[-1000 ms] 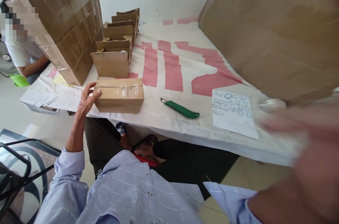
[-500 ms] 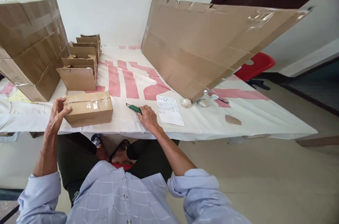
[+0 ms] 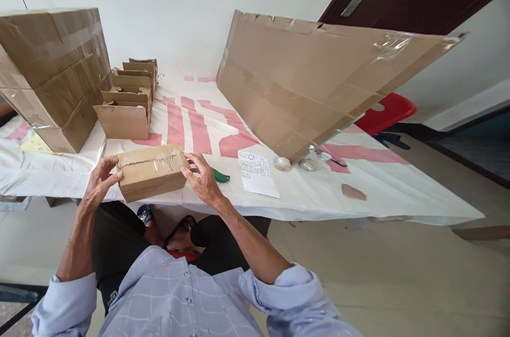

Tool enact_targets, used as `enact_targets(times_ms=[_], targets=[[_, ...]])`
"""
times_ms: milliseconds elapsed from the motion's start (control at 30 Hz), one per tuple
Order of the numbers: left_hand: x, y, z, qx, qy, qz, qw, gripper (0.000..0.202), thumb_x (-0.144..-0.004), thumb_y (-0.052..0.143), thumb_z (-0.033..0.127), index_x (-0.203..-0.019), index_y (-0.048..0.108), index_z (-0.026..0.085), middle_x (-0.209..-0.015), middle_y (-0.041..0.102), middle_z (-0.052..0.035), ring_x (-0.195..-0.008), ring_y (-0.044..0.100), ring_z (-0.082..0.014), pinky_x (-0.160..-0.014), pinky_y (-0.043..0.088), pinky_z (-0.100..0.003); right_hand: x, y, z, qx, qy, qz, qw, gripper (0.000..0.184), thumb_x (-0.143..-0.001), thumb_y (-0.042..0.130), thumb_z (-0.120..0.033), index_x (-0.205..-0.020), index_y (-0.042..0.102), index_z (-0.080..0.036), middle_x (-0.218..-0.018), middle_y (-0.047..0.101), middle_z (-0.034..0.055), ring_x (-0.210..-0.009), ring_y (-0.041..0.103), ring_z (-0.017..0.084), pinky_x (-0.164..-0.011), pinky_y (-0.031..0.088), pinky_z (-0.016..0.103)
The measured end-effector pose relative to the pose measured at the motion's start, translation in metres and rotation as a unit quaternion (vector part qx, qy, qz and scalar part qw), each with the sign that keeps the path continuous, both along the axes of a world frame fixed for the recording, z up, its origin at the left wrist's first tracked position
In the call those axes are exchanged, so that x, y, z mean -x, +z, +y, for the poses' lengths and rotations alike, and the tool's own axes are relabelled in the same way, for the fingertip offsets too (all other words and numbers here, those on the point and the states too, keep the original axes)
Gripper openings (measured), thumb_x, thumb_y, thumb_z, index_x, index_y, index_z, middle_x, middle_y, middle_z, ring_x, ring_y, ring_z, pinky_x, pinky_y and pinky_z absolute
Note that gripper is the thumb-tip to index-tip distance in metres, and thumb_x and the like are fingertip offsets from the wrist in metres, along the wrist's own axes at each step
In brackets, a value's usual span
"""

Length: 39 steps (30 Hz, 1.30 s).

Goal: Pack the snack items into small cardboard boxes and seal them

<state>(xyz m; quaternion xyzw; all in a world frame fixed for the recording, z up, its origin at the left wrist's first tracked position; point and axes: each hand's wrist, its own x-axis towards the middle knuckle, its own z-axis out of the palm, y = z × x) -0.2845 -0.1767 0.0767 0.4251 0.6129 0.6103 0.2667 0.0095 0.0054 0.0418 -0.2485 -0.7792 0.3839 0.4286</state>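
Observation:
A small cardboard box [image 3: 153, 172] with clear tape across its top sits near the front edge of the table, slightly turned. My left hand [image 3: 101, 180] grips its left end, thumb on the near side. At the opposite end my right hand [image 3: 203, 177] has its fingers and thumb closed on the box's right corners. Just beyond that hand lies a green-handled utility knife [image 3: 221, 176]; its blade end is hidden behind my fingers. A white sheet with small drawn squares [image 3: 257, 173] lies to the right of the knife.
Several open cardboard boxes [image 3: 123, 123] stand in a row behind, beside a large taped carton [image 3: 74, 87]. A big cardboard panel [image 3: 303, 76] rises at the back right. Near its foot are two round wrapped items [image 3: 282, 163] and a brown scrap [image 3: 353, 192]. A red chair [image 3: 388, 114] stands beyond.
My right hand has let go of the utility knife, leaving it on the table, and has moved left onto the box's right end. The box has tilted and turned slightly in my left hand.

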Motion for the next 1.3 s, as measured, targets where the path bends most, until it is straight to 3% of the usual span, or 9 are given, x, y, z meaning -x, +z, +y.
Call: enact_targets(times_ms=[200,433,600,767,833,900,1000,1167,1300], targets=[[-0.008,0.004,-0.004,0.044,-0.031,0.073,0.996,0.061,-0.081,0.090,0.059,-0.127,0.071,0.025,-0.154,0.067,-0.0119,-0.138,0.068,-0.0401,-0.107,0.062,-0.050,-0.011,-0.007,-0.007,-0.009,-0.006,-0.002,1.000,0.048,-0.103,0.067,-0.053,-0.143,0.070,-0.027,-0.140,0.070,0.0148,-0.120,0.071,0.030,-0.093,0.070,0.045],[-0.014,-0.014,-0.014,-0.005,-0.049,0.101,0.994,0.106,-0.072,0.098,0.057,-0.163,0.050,0.030,-0.169,0.056,-0.0179,-0.160,0.051,-0.0457,-0.114,0.059,-0.054,-0.021,-0.005,-0.005,-0.010,-0.009,-0.023,1.000,0.058,-0.100,0.072,-0.055,-0.150,0.065,-0.026,-0.142,0.069,0.0155,-0.119,0.071,0.031,-0.090,0.069,0.045],[-0.015,-0.022,-0.022,-0.015,-0.071,0.110,0.991,0.126,-0.061,0.105,0.056,-0.168,0.043,0.032,-0.175,0.047,-0.0210,-0.166,0.041,-0.0498,-0.119,0.056,-0.059,-0.025,-0.006,-0.007,0.006,-0.002,-0.028,1.000,0.057,-0.099,0.073,-0.054,-0.147,0.065,-0.025,-0.141,0.070,0.0152,-0.121,0.071,0.031,-0.089,0.069,0.044],[-0.022,-0.021,-0.026,-0.023,-0.062,0.133,0.989,0.126,-0.061,0.107,0.053,-0.168,0.044,0.031,-0.174,0.047,-0.0220,-0.166,0.041,-0.0509,-0.117,0.058,-0.060,-0.032,-0.004,-0.005,-0.017,0.010,-0.065,0.998,0.067,-0.098,0.075,-0.055,-0.157,0.058,-0.026,-0.146,0.067,0.0165,-0.131,0.069,0.035,-0.100,0.067,0.053],[-0.028,-0.017,-0.026,-0.035,-0.061,0.150,0.986,0.125,-0.061,0.107,0.053,-0.167,0.045,0.031,-0.173,0.047,-0.0216,-0.164,0.045,-0.0500,-0.116,0.060,-0.059,-0.035,0.003,-0.004,-0.076,0.017,-0.098,0.992,0.084,-0.093,0.083,-0.054,-0.165,0.050,-0.027,-0.159,0.059,0.0191,-0.146,0.060,0.040,-0.116,0.060,0.062],[-0.039,-0.010,-0.024,-0.044,-0.060,0.180,0.981,0.125,-0.062,0.107,0.053,-0.169,0.045,0.032,-0.173,0.048,-0.0207,-0.161,0.048,-0.0486,-0.117,0.059,-0.059,-0.037,0.015,-0.002,-0.148,0.033,-0.142,0.978,0.103,-0.086,0.091,-0.053,-0.172,0.042,-0.028,-0.173,0.047,0.0198,-0.162,0.045,0.044,-0.131,0.045,0.069],[-0.057,0.002,-0.019,-0.055,-0.070,0.229,0.969,0.128,-0.066,0.105,0.056,-0.173,0.040,0.033,-0.175,0.046,-0.0203,-0.162,0.048,-0.0476,-0.124,0.053,-0.064,-0.038,0.033,0.005,-0.207,0.082,-0.210,0.952,0.116,-0.080,0.097,-0.051,-0.177,0.036,-0.030,-0.178,0.042,0.0181,-0.167,0.037,0.046,-0.137,0.033,0.072],[-0.065,0.004,-0.011,-0.056,-0.097,0.251,0.961,0.151,-0.060,0.107,0.068,-0.181,0.024,0.032,-0.182,0.036,-0.0260,-0.170,0.033,-0.0527,-0.135,0.031,-0.075,-0.049,0.042,0.030,-0.161,0.128,-0.231,0.951,0.111,-0.084,0.094,-0.053,-0.177,0.037,-0.032,-0.173,0.047,0.0166,-0.162,0.045,0.042,-0.134,0.042,0.065],[-0.058,-0.012,-0.006,-0.031,-0.113,0.230,0.966,0.147,-0.063,0.106,0.062,-0.181,0.024,0.029,-0.180,0.036,-0.0275,-0.167,0.036,-0.0534,-0.132,0.034,-0.077,-0.061,0.034,0.046,-0.104,0.129,-0.204,0.965,0.111,-0.084,0.093,-0.058,-0.176,0.037,-0.032,-0.172,0.046,0.0159,-0.163,0.044,0.039,-0.135,0.040,0.062]])
